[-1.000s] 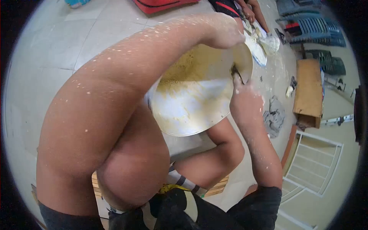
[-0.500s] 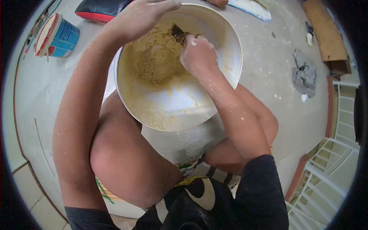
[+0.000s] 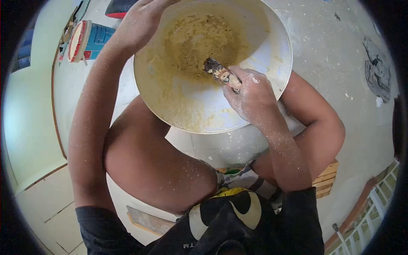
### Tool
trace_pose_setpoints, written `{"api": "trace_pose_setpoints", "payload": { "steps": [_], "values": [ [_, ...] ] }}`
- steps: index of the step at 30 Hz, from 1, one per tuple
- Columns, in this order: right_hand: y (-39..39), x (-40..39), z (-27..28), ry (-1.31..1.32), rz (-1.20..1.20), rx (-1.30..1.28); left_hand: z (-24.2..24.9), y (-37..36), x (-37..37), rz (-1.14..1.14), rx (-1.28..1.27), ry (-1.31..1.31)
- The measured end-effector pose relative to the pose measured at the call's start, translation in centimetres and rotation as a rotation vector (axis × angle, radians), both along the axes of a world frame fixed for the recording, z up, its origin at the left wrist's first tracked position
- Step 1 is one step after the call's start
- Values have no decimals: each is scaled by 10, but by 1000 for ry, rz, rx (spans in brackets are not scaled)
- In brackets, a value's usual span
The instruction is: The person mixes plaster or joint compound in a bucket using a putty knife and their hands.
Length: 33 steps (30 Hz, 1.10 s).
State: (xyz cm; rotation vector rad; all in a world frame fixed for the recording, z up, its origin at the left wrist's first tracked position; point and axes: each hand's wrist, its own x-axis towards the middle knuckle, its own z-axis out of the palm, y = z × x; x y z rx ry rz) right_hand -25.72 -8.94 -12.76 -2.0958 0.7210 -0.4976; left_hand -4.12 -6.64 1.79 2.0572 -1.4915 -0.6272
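Between my knees, a large round white basin [image 3: 191, 121] leans with its open side toward me, its inside smeared with yellowish paste and crumbs. My right hand [image 3: 257, 95] is closed round the handle of a small scraper [image 3: 222, 75], whose dark, paste-caked end points up and left over the basin's inner wall. At the upper left rim lies my left hand [image 3: 142, 25]; its fingers reach the top edge of the view and are mostly cut off. White dust covers both hands and forearms.
A blue and white bucket [image 3: 95, 40] stands at the upper left, near a black and red item [image 3: 117, 8]. Crumpled grey cloth [image 3: 377, 70] lies on the floor at right. White metal railing [image 3: 376, 204] is at lower right, and a wooden slatted piece [image 3: 327, 180] shows beside my leg.
My right hand has moved down and right with the scraper, drawing it toward the lower part of the basin. The whole view has shifted, and the basin sits higher and further right.
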Motion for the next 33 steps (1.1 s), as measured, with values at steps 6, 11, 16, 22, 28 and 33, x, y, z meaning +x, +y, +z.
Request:
{"api": "trace_pose_setpoints", "payload": {
  "steps": [6, 11, 16, 22, 28, 33],
  "values": [
    [-16, 55, 3, 203, 142, 48, -5, -3, 1, -43, 15, -31],
    [-40, 159, -16, 282, 192, -132, -12, -3, 8, -58, 17, -27],
    [-33, 183, -75, 80, 154, -75, -28, 3, 33, -487, -305, -635],
    [-25, 174, -61, 271, 311, -203, -26, -2, 31, -479, -264, -560],
    [-5, 179, -85, 205, 151, -147, -22, 3, 23, -489, -229, -657],
    [-18, 185, -74, 195, 311, -391, -15, 1, 17, -360, -114, -370]
  ]
}}
